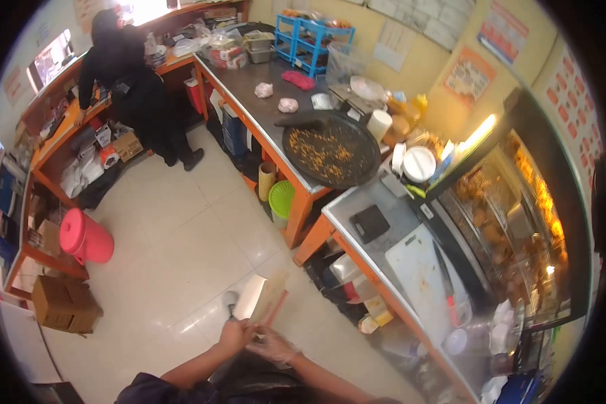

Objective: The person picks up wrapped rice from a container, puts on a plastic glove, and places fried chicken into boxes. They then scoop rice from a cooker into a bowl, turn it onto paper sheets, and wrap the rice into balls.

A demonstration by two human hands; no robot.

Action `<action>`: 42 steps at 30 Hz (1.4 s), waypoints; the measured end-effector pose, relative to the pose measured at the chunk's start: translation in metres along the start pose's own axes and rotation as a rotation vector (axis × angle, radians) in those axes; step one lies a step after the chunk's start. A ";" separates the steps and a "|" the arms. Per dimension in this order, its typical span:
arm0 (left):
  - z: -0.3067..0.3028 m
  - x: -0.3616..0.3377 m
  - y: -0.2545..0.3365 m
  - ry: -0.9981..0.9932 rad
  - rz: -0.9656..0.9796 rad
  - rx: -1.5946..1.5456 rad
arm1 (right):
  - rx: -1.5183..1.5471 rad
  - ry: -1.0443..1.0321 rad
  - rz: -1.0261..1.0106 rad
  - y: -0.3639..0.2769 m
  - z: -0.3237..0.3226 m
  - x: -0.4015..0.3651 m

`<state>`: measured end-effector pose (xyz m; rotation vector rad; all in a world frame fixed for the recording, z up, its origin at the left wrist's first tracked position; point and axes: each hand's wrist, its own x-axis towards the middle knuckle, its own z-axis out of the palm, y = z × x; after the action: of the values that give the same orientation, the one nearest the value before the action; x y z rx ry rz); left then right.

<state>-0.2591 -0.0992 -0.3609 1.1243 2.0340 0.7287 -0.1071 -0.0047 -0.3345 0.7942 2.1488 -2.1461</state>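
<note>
Low in the middle of the head view, both hands hold an opened-out cardboard food carton. One panel shows white; the other is tan with red print along its edge. My left hand looks bare and grips the carton's near end with closed fingers. Beside it, my right hand, in a clear plastic glove, pinches the same end, close against the left fingers. Whether anything is inside the carton cannot be made out. The carton is held above the tiled floor.
On the right counter lie a white cutting board, a knife and a black square item, beside a lit food display. A large black pan holds food bits. A person stands far left; a pink bin is nearer.
</note>
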 end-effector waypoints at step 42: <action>-0.468 0.795 0.128 0.482 0.504 0.571 | -0.981 0.692 0.085 -0.256 -0.345 0.594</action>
<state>-0.8715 0.5892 -0.2212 1.9949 2.4751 0.7231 -0.5953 0.5394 -0.2795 1.5147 2.8772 -0.5460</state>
